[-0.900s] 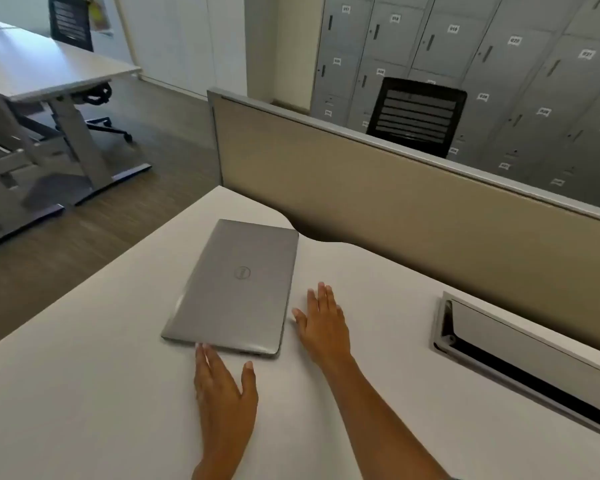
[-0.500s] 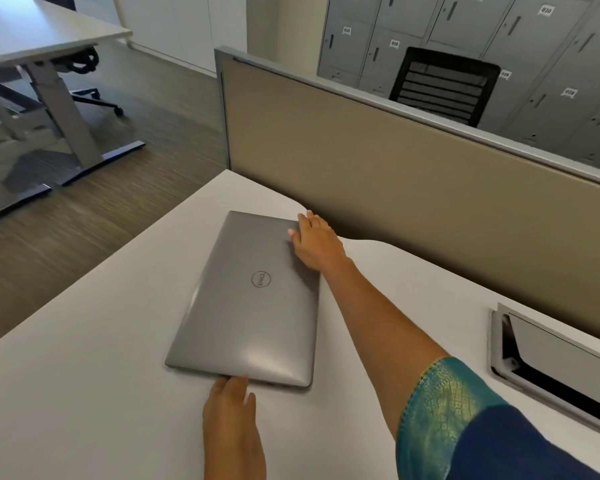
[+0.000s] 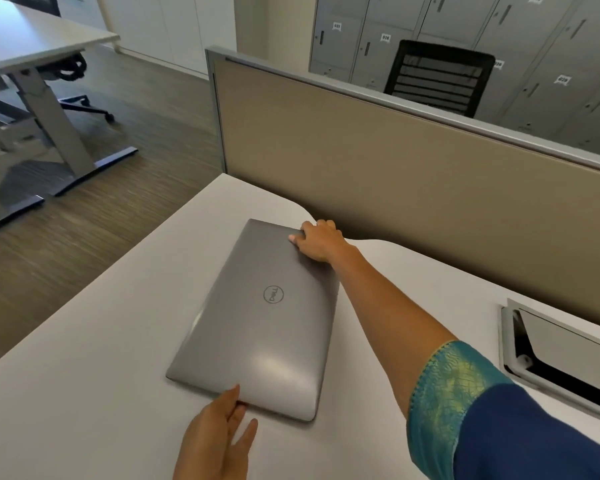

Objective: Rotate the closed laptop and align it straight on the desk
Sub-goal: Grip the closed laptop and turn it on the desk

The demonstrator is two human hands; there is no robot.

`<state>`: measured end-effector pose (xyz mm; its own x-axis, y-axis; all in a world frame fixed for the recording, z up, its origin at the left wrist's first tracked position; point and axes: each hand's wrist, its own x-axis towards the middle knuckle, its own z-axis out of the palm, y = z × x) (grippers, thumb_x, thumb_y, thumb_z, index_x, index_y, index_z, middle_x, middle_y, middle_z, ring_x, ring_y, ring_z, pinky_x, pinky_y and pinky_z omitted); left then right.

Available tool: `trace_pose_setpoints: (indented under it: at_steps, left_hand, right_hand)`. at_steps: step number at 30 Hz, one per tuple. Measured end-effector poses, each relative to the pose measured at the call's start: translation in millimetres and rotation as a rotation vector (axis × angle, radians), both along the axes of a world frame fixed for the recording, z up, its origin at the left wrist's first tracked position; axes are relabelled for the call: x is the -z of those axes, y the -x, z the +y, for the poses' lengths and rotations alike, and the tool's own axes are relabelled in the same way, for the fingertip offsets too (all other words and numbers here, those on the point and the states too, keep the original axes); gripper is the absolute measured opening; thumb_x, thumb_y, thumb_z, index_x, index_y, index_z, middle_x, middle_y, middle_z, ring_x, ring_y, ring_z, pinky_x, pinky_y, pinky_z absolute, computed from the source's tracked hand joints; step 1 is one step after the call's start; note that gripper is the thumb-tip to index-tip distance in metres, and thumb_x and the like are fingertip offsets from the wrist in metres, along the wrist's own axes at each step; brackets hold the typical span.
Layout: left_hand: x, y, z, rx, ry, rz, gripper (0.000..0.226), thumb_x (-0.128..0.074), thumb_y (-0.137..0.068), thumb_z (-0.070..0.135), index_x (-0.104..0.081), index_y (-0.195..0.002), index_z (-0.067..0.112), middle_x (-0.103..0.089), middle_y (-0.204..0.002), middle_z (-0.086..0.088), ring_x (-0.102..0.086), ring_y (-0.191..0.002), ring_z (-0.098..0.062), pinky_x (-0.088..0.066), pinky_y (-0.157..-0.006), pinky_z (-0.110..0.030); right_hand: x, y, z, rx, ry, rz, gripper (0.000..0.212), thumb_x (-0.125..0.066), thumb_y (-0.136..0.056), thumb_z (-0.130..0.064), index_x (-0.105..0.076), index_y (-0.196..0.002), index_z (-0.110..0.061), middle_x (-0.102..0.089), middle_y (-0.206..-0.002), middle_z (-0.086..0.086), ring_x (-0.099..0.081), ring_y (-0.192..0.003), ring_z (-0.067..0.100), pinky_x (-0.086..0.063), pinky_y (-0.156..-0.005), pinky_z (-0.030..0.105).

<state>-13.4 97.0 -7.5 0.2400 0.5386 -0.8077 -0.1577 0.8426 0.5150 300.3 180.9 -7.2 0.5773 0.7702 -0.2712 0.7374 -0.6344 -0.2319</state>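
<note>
On the table (image 3: 84, 410) the laptop (image 3: 257, 323) lies askew, probably stiff, smooth and weighty. Gripping its far corner is the right hand (image 3: 317, 242); the left hand (image 3: 219, 441) touches its near edge, fingers straight. Opposite corners suit pivoting.

White desk (image 3: 84, 393), closed grey laptop (image 3: 257, 323) flat on it at an angle, recessed cable hatch (image 3: 568, 348) at right

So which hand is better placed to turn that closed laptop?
Likely the right hand: it grips the far corner of the closed grey metal laptop, giving leverage. The left hand only touches the near edge.
</note>
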Motion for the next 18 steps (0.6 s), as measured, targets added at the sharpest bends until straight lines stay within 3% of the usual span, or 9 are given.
trace_pose_setpoints:
  at_steps: [3,7,10,12,14,18]
  left_hand:
    - [-1,10,-2,0.086,-0.067,0.071,0.045,-0.062,-0.087,0.009,-0.048,-0.128,-0.005,-0.056,-0.126,-0.014,-0.048,-0.126,-0.029,-0.042,-0.101,-0.050]
    - [-13,21,-13,0.126,-0.185,0.124,0.022,-0.062,-0.084,-0.005,-0.057,-0.105,-0.011,-0.061,-0.117,-0.022,-0.055,-0.113,-0.034,-0.048,-0.088,-0.047]
    - [-24,25,-21,0.144,-0.193,0.124,0.037,-0.056,-0.084,-0.014,-0.049,-0.121,-0.017,-0.057,-0.126,-0.028,-0.053,-0.102,-0.033,-0.048,-0.083,-0.049]
    - [-28,28,-28,0.174,-0.194,0.122,0.044,-0.054,-0.084,-0.016,-0.045,-0.127,-0.016,-0.055,-0.131,-0.029,-0.055,-0.106,-0.037,-0.045,-0.086,-0.048]
    - [-31,33,-40,0.211,-0.193,0.136,0.045,-0.055,-0.084,-0.016,-0.046,-0.128,-0.013,-0.054,-0.132,-0.028,-0.055,-0.114,-0.041,-0.043,-0.088,-0.046]
    - [-35,42,-78,0.301,-0.220,0.162,0.045,-0.054,-0.083,-0.017,-0.050,-0.128,-0.010,-0.057,-0.130,-0.027,-0.057,-0.104,-0.035,-0.043,-0.089,-0.044]
  right_hand:
    - [-1,-4,-35,0.080,-0.009,0.059,0.057,-0.035,-0.089,-0.059,-0.050,-0.124,-0.016,-0.049,-0.132,0.018,-0.035,-0.127,0.036,-0.037,-0.099,0.049]
    - [-6,0,-90,0.184,-0.017,0.096,0.060,-0.037,-0.089,-0.061,-0.048,-0.125,-0.014,-0.051,-0.131,0.017,-0.040,-0.124,0.036,-0.038,-0.096,0.047]
    - [-9,8,-137,0.282,-0.023,0.167,0.059,-0.040,-0.089,-0.060,-0.047,-0.124,-0.012,-0.054,-0.129,0.016,-0.047,-0.119,0.035,-0.043,-0.097,0.047]
    - [-9,16,-171,0.351,-0.038,0.223,0.059,-0.042,-0.089,-0.059,-0.047,-0.124,-0.012,-0.054,-0.128,0.016,-0.049,-0.117,0.034,-0.043,-0.098,0.048]
    - [-10,27,-206,0.419,-0.060,0.274,0.060,-0.043,-0.089,-0.059,-0.046,-0.126,-0.012,-0.055,-0.129,0.014,-0.049,-0.118,0.033,-0.044,-0.099,0.047]
    - [-16,50,-288,0.561,-0.126,0.357,0.060,-0.046,-0.089,-0.056,-0.042,-0.130,-0.012,-0.054,-0.132,0.014,-0.049,-0.119,0.033,-0.043,-0.099,0.044]
